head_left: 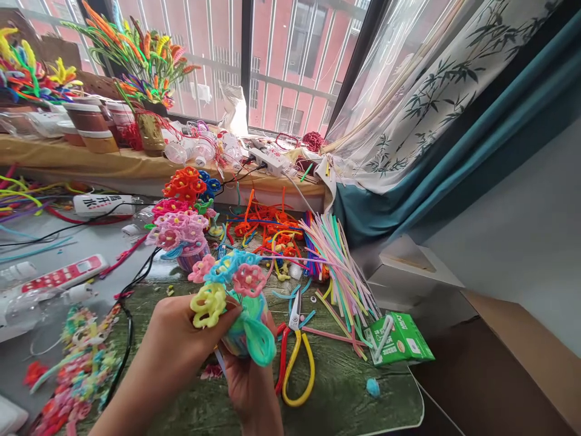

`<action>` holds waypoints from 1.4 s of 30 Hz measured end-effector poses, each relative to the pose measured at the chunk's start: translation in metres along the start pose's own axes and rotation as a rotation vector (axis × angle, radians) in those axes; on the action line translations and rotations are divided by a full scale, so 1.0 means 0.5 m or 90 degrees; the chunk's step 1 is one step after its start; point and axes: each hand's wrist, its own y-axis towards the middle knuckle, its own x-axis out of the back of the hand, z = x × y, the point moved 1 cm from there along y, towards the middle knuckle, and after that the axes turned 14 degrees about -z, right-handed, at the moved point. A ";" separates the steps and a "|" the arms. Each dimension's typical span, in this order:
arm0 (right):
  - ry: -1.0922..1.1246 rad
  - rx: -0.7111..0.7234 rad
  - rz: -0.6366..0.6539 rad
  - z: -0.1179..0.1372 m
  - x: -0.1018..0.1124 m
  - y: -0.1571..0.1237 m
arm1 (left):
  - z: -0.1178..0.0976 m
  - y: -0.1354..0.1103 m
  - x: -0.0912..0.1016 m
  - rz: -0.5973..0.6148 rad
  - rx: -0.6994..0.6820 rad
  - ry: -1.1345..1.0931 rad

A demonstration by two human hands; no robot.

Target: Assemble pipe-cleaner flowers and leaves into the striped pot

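Note:
My left hand (175,351) and my right hand (249,381) both grip a small bouquet of pipe-cleaner flowers (233,290) over the table. It has a yellow, a pink and a light-blue bloom, with a teal loop hanging at its front. The left hand's fingers wrap round its left side by the yellow flower. The right hand holds it from below, and its fingers are mostly hidden behind the bouquet.
Yellow-and-red scissors (295,351) lie just right of my hands on the green mat (345,387). A fan of pastel pipe cleaners (338,266), a green carton (399,339), a finished pink-and-red bouquet (181,224), a power strip (61,275) and loose flowers (77,369) surround them.

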 end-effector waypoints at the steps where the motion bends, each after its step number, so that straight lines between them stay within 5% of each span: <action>1: -0.002 -0.002 0.007 0.000 0.000 0.000 | -0.001 0.000 0.001 -0.001 -0.001 0.007; 16: -0.013 -0.007 0.046 -0.013 0.009 0.018 | 0.025 0.004 0.020 0.001 0.072 -0.009; 21: 0.007 0.082 0.049 -0.016 0.010 0.031 | 0.026 -0.003 0.040 -0.043 0.127 -0.073; 24: -0.012 0.141 0.061 -0.011 0.009 0.036 | 0.043 -0.022 0.022 0.001 0.130 -0.150; 31: -0.266 0.251 0.154 0.055 0.012 0.020 | 0.075 -0.062 -0.039 -0.016 0.182 -0.248; 37: -0.565 0.383 0.075 0.123 0.018 0.029 | 0.125 -0.042 -0.052 0.018 0.113 -0.257; 42: -0.705 0.463 0.147 0.136 0.004 0.059 | 0.139 -0.034 -0.025 -0.123 0.030 -0.111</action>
